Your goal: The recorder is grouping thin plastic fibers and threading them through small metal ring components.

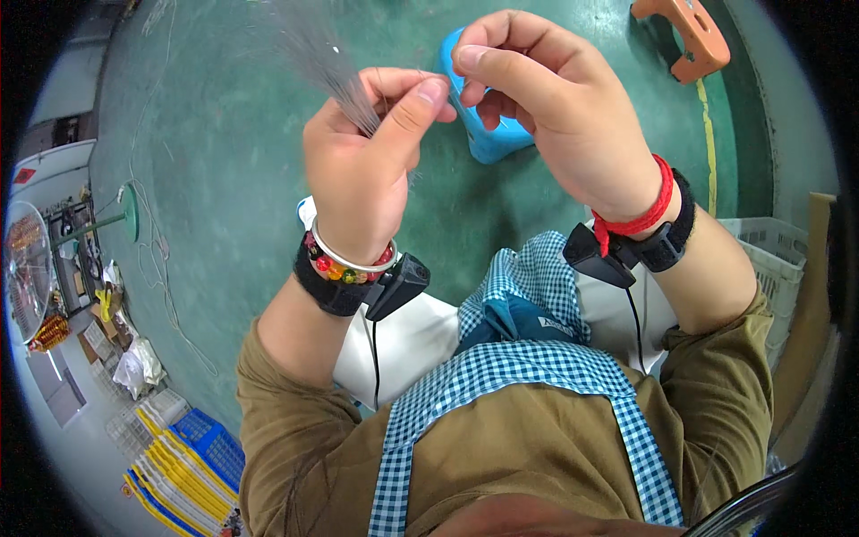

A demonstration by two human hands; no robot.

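A bundle of thin grey strands (pixel 331 72) fans out up and to the left from my left hand (pixel 362 166), whose fingers are closed around its lower end. The thumb and forefinger of that hand are pressed together at the right. Close beside it, my right hand (pixel 573 116) is curled with its thumb against the forefinger. Whatever it pinches, if anything, is too fine to make out. Both hands are held up above the floor, a small gap between their fingertips.
Beyond my hands stands a blue plastic stool (pixel 497 139) on the green floor (pixel 233 179). An orange stool (pixel 698 45) is at the far right, pale crates (pixel 769 255) at my right. A fan (pixel 29 268) and stacked yellow and blue crates (pixel 183 456) line the left.
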